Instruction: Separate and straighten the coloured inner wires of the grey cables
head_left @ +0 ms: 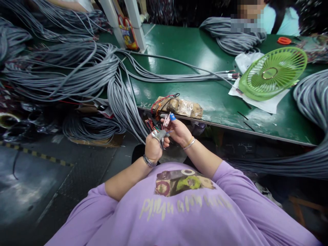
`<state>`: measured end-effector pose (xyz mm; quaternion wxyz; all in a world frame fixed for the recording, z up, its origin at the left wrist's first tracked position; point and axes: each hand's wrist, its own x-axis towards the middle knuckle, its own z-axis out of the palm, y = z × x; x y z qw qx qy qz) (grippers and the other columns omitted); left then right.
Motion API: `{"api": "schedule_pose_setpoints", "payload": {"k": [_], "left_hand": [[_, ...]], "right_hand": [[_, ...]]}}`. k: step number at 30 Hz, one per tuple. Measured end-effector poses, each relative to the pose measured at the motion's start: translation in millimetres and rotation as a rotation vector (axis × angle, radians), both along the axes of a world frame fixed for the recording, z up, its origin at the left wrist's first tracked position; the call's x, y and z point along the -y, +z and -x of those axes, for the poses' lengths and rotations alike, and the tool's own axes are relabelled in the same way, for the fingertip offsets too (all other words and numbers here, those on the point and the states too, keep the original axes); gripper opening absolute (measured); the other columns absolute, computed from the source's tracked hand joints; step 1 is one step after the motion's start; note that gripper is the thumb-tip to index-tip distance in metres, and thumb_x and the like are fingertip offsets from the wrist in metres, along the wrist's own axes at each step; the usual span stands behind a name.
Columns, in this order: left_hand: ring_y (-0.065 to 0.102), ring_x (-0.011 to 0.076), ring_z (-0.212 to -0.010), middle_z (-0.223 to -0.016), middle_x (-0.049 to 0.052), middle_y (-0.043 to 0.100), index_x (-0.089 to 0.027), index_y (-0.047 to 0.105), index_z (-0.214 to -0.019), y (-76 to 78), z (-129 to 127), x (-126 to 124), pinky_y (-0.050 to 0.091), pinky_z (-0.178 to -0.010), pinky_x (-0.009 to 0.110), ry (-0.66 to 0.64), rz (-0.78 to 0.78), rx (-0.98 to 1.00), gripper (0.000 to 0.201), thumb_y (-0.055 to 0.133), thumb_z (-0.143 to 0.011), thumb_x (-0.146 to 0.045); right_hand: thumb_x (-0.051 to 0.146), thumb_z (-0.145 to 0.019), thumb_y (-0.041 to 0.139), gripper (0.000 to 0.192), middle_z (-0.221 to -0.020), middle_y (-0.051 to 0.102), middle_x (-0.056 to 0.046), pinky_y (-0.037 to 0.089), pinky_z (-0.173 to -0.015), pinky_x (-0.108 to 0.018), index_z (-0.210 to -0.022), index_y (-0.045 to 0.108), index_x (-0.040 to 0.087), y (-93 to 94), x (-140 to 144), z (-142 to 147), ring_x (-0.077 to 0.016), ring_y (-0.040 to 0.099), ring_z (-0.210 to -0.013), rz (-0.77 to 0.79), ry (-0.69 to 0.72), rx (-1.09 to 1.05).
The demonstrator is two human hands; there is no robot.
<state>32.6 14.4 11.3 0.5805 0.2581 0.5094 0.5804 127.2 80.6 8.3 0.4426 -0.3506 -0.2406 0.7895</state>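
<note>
Close in front of my body, at the table's front edge, my left hand (153,149) is closed round the ends of several grey cables (161,134). Thin coloured wires (149,125) fan out from these ends. My right hand (181,132), with a blue cover (172,117) on one fingertip, pinches a small pale connector (166,120) just above the wires. Whether a wire sits in the connector is too small to tell. Beyond my hands, a taped block (188,107) with red and black leads lies along the edge of the green table (164,39).
Large bundles of grey cable (84,71) cover the table's left side, and some hang over its edge. Several cables stretch across the middle. A green fan (273,73) stands at right near orange-handled scissors (284,41). Another person (282,18) sits across the table.
</note>
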Motion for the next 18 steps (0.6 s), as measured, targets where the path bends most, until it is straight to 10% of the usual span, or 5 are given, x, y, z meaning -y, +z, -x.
{"api": "schedule_pose_setpoints", "payload": {"k": [18], "left_hand": [[0.053, 0.0088, -0.037, -0.049, -0.001, 0.061, -0.015, 0.061, -0.068, -7.0, 11, 17, 0.041, -0.036, 0.018, 0.031, -0.019, -0.057, 0.03, 0.073, -0.063, -0.042]], "right_hand": [[0.066, -0.084, 0.049, 0.049, -0.083, 0.068, -0.003, 0.045, -0.054, -0.021, -0.083, 0.063, 0.019, -1.4, 3, -7, -0.0109, 0.056, -0.063, 0.089, 0.072, -0.093]]}}
